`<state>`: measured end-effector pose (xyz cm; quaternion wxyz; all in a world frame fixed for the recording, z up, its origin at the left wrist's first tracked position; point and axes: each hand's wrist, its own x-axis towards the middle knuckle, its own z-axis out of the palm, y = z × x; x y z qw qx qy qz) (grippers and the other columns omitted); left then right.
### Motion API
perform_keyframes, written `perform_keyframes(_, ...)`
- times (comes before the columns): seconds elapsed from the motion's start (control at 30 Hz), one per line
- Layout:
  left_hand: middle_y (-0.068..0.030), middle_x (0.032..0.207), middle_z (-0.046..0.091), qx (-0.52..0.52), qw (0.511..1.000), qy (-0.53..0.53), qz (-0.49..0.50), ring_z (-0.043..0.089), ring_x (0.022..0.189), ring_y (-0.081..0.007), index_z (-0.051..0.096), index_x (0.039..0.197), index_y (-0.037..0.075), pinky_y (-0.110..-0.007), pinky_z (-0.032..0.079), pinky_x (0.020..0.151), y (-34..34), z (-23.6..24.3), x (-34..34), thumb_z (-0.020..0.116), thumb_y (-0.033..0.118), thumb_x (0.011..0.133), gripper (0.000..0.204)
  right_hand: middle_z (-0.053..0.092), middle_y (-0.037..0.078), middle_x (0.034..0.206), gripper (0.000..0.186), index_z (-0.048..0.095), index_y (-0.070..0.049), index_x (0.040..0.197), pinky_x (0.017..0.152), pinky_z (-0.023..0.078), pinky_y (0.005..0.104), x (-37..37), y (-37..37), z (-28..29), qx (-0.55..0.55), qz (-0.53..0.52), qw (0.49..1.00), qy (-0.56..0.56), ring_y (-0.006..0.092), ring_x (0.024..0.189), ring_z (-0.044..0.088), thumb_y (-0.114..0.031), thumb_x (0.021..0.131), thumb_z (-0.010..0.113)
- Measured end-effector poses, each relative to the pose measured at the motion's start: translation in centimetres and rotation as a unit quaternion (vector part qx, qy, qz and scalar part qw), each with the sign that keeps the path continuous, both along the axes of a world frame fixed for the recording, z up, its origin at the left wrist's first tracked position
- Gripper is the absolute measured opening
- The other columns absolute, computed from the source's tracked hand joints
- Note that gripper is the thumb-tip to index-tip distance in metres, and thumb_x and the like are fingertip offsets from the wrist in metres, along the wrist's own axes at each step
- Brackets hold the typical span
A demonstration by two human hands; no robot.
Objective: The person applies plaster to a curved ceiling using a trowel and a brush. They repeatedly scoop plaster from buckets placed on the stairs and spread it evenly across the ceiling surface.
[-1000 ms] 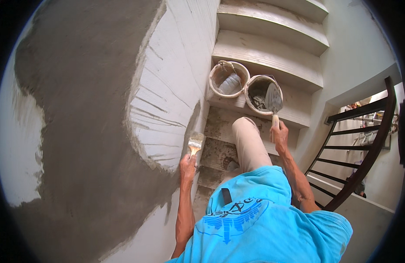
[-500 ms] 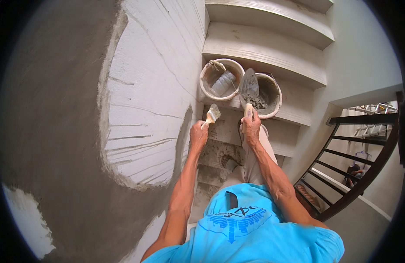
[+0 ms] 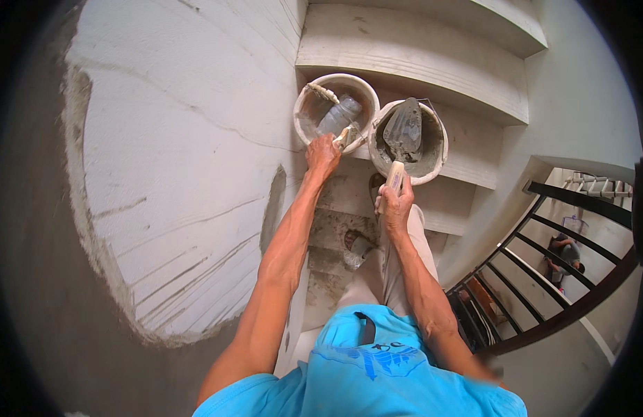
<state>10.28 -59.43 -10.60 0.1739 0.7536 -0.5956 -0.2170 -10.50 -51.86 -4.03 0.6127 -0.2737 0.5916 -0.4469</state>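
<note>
My left hand (image 3: 322, 157) is closed round the handle of a paintbrush (image 3: 347, 137), at the near rim of a pale bucket (image 3: 301, 117). In that bucket lie a clear plastic bottle or jug (image 3: 340, 115) and a mortar-crusted stick-like thing (image 3: 323, 92). Beside it, on the right, stands a second bucket (image 3: 443, 149) smeared with grey mortar. My right hand (image 3: 398, 203) grips the wooden handle of a trowel (image 3: 405, 130). Its grey, wet-looking blade points away from me over the second bucket's opening; whether it touches the mortar I cannot tell.
Left of me is a white wall (image 3: 175, 125) with grey streaks, bordered by grey plaster (image 3: 29, 229). Pale stairs (image 3: 412, 52) rise ahead, the buckets on one step. At right runs a dark railing (image 3: 579, 306); beyond it, lower down, is another person (image 3: 563, 258).
My left hand has moved forward with the paintbrush, from beside the wall to the left bucket's rim. The trowel blade has shifted right, from between the buckets to over the right one.
</note>
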Motion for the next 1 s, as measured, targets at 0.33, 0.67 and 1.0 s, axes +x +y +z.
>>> perform_keyframes(0.33, -0.0255, 0.094, 0.070, 0.127, 0.987, -0.093, -0.036, 0.069, 0.092, -0.0432, 0.073, 0.092, 0.001, -0.052, 0.055, 0.082, -5.2, -5.8, -0.2, 0.056, 0.015, 0.086, 0.022, 0.053, 0.006, 0.084, 0.054, 0.048, 0.001, 0.130, 0.046, 0.046, 0.0274, -0.4, -0.5, -0.2, 0.039, 0.006, 0.999, -0.003, 0.0132, 0.056, 0.054, -0.012, 0.079, 0.059)
perform_keyframes(0.67, -0.0214, 0.094, 0.073, 0.081, 0.980, -0.154, -0.095, 0.071, 0.092, -0.0380, 0.075, 0.088, 0.004, -0.046, 0.058, 0.078, -6.7, -8.4, -1.1, 0.058, 0.015, 0.088, 0.021, 0.056, 0.005, 0.077, 0.051, 0.048, -0.002, 0.128, 0.042, 0.046, 0.0267, -0.6, -0.7, -1.4, 0.033, 0.007, 0.999, 0.010, 0.0130, 0.050, 0.054, -0.012, 0.079, 0.058)
perform_keyframes(1.0, -0.0186, 0.080, 0.072, 0.056, 0.956, -0.229, -0.176, 0.072, 0.079, -0.0378, 0.074, 0.085, 0.005, -0.047, 0.058, 0.068, -6.2, -10.2, -0.6, 0.057, 0.018, 0.088, 0.021, 0.056, 0.005, 0.076, 0.051, 0.049, -0.002, 0.128, 0.040, 0.044, 0.0266, -0.5, -0.2, -1.4, 0.025, 0.023, 0.999, 0.001, 0.0127, 0.048, 0.052, -0.010, 0.079, 0.057)
